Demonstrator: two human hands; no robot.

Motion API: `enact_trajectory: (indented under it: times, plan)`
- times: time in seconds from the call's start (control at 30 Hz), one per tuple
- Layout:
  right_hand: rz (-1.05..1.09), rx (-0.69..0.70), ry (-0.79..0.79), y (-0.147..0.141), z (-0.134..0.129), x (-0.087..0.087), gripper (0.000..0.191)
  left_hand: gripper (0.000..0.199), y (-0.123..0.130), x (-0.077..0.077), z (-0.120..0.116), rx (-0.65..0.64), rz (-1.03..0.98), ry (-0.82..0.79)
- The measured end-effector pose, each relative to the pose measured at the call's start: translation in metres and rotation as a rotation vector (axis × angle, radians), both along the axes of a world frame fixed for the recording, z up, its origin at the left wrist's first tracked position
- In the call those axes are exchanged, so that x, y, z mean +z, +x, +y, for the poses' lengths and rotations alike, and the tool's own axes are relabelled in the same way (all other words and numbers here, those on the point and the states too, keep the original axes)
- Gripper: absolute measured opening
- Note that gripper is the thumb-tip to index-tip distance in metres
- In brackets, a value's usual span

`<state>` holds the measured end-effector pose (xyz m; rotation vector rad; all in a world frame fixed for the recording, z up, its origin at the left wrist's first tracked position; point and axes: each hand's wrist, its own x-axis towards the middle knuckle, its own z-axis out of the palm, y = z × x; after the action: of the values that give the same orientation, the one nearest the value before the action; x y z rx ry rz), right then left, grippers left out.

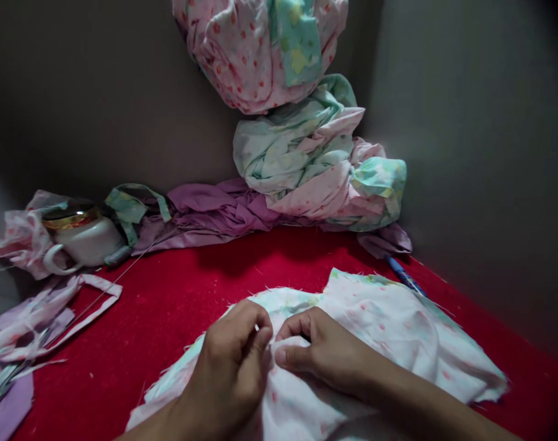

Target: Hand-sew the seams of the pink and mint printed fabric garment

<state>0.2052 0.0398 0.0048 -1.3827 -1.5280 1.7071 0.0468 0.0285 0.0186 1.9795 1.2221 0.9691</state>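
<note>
A pale pink and mint printed fabric piece (pixel 393 318) with frayed edges lies on the red cloth surface in front of me. My left hand (pixel 235 355) is closed, thumb and forefinger pinching the fabric near its middle. Right beside it, my right hand (pixel 324 349) pinches the same fabric between thumb and curled fingers. The two sets of fingertips almost touch, and the cloth is gathered between them. Whether a needle or other small item sits in the fingers cannot be made out.
Bundled printed cloth (pixel 306 153) and crumpled purple fabric (pixel 218 211) lie against the back wall. A white mug (pixel 88 242) with a gold-rimmed lid stands at left. Fabric strips (pixel 95 285) lie at the left edge. A blue pen (pixel 403 274) rests at right on the red cloth (pixel 177 288).
</note>
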Motion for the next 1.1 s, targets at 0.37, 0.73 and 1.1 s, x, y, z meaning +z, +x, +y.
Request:
enact_trajectory:
  times: [0.37, 0.73, 1.1]
  plan:
    - [-0.051, 0.028, -0.014, -0.002, 0.001, 0.000, 0.015, 0.024, -0.003, 0.015, 0.017, 0.131, -0.723, -0.676]
    - [-0.086, 0.016, -0.047, -0.001, 0.000, 0.000, 0.015, 0.009, -0.016, 0.036, 0.015, 0.125, -0.848, -0.366]
    - [-0.050, 0.034, -0.042, -0.003, 0.001, 0.000, 0.015, 0.003, -0.017, 0.033, 0.004, 0.024, -0.684, -0.284]
